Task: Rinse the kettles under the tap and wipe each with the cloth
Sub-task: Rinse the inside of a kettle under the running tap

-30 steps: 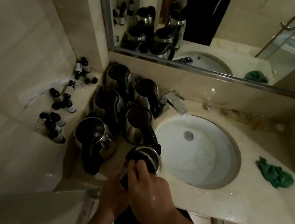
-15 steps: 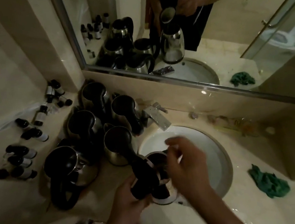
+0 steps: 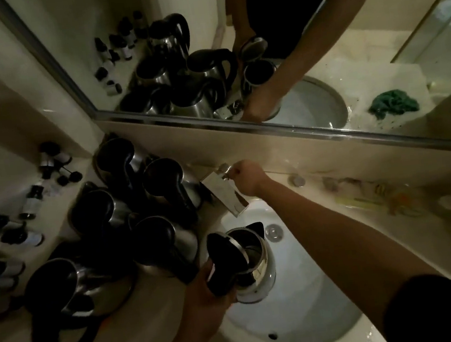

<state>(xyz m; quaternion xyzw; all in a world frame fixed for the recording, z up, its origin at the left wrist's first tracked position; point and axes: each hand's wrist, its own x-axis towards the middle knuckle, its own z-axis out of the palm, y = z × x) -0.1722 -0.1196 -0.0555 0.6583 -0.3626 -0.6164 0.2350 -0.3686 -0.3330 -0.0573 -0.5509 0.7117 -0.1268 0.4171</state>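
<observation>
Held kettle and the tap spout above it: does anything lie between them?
No. In the head view the open kettle, held by the left hand, sits below the spout with only bare basin between; no water visible.

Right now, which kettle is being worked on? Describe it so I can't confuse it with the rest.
Find the white sink basin below the mirror. Over its left side, under the tap spout, the left hand grips one steel kettle by its black handle. Unlike the kettles clustered on the counter to the left, it is off the counter, with its lid flipped open.
</observation>
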